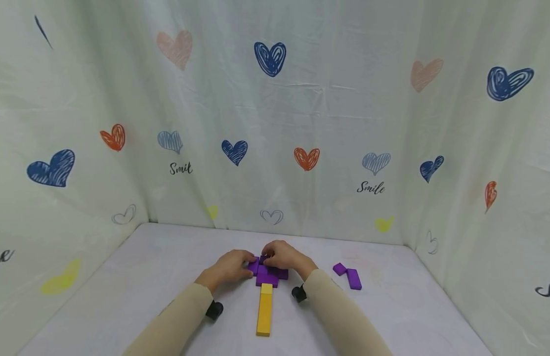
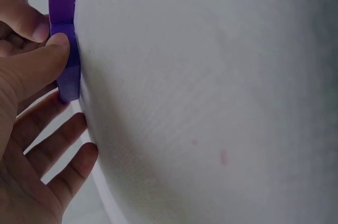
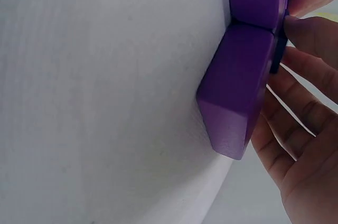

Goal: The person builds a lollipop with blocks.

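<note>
Purple blocks [image 1: 267,281] lie edge to edge in a cluster on the white table, above a strip of yellow blocks [image 1: 264,315]. At the cluster's left side my left hand [image 1: 232,265] pinches a purple block [image 2: 68,63], thumb on its face and the other fingers spread beside it. My right hand [image 1: 283,255] reaches over the top of the cluster, thumb and forefinger pinching a small dark purple block [image 3: 278,55]. Larger purple blocks [image 3: 237,71] sit right beside those fingers in the right wrist view. The right hand covers part of the cluster.
Two loose purple blocks, a small one [image 1: 339,269] and a longer one [image 1: 354,279], lie to the right of my right hand. A pale curtain [image 1: 319,109] printed with hearts surrounds the white tabletop [image 1: 168,257] at the back and sides.
</note>
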Tool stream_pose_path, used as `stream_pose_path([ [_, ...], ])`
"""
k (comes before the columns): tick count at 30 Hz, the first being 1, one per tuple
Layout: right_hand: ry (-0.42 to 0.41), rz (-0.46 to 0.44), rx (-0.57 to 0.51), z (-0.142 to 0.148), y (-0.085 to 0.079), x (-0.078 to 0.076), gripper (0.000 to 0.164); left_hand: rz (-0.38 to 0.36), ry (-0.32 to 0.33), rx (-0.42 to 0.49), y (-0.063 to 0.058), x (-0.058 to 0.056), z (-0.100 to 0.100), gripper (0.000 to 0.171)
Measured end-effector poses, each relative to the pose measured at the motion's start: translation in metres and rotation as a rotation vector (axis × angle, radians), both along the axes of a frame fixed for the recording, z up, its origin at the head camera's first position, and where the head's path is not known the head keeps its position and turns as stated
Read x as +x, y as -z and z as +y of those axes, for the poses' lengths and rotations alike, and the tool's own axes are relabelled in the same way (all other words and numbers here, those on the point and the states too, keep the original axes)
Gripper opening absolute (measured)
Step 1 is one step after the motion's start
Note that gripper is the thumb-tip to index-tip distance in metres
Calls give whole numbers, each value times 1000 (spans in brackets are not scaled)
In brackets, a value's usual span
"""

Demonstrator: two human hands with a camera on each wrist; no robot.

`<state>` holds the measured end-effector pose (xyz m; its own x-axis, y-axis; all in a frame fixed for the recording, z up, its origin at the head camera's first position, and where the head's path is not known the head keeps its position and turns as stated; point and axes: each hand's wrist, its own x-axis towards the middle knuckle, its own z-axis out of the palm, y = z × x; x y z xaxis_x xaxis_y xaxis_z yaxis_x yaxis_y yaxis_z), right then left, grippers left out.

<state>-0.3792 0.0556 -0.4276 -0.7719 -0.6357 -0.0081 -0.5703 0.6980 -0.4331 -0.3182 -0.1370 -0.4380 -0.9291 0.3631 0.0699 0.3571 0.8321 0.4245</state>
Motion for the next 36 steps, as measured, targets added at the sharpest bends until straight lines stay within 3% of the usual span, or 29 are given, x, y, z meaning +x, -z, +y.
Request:
stream_pose_path([
  [25, 46, -45, 25, -2, 2, 7, 24, -22, -14, -7, 2, -2, 5, 39],
  [36, 51, 44, 58, 15, -5, 16, 32, -15, -35, -32, 2, -1, 3, 39],
])
